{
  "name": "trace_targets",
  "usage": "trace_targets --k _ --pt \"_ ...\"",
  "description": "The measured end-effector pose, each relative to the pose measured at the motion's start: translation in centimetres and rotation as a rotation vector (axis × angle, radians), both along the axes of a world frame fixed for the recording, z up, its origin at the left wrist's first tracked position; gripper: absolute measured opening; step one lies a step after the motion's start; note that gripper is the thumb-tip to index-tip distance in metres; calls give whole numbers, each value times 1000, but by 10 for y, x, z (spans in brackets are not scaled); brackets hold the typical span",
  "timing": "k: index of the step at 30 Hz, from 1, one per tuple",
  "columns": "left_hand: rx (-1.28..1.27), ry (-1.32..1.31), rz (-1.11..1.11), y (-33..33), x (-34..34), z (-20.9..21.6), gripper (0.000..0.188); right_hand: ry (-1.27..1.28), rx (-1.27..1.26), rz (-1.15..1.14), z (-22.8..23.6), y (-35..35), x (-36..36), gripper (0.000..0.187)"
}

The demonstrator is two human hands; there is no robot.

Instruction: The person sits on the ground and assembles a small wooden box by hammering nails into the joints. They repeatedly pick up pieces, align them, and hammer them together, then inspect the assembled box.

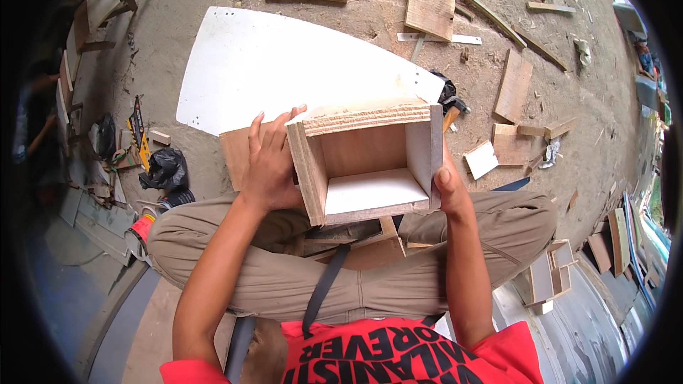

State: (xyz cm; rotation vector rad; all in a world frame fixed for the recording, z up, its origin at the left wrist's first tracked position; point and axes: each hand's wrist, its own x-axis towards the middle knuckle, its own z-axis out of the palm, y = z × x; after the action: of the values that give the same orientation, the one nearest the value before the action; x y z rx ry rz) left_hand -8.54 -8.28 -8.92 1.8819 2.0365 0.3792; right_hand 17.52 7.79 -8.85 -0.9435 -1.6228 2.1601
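Note:
An open-fronted wooden box (368,119) is held up over my lap, its opening facing me. Its walls are plywood with raw edges; the inner right side and bottom are white, the back plain brown. My left hand (269,160) presses against the box's left wall, fingers pointing up along it. At the right wall, my right hand (451,183) grips with the thumb on the near side, its fingers mostly hidden behind. Beyond the box lies a large white curved panel (277,64) on the ground. A brown board (235,155) shows beside my left hand.
Wood offcuts (514,85) lie scattered at the far right. To the left are a yellow-and-black saw (139,139), a black plastic bag (165,168) and a red can (139,231). A hammer (451,115) shows partly behind the box. A small wooden box frame (549,274) stands at lower right.

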Motion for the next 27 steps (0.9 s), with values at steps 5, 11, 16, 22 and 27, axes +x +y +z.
trace_targets --k 5,11,16,22,27 --pt "40 -27 7 1 -3 -5 94 -18 -82 -33 5 -2 -6 135" --pt "41 -64 25 3 -3 -4 92 36 -99 -98 -3 -10 -8 132" --pt "39 1 6 3 -2 -2 96 59 -95 -115 1 -7 -10 120" --pt "89 48 26 1 -2 -18 109 92 -15 -82 -3 12 -13 87" --pt "120 77 61 12 1 -10 134 108 5 -91 3 26 -18 64"
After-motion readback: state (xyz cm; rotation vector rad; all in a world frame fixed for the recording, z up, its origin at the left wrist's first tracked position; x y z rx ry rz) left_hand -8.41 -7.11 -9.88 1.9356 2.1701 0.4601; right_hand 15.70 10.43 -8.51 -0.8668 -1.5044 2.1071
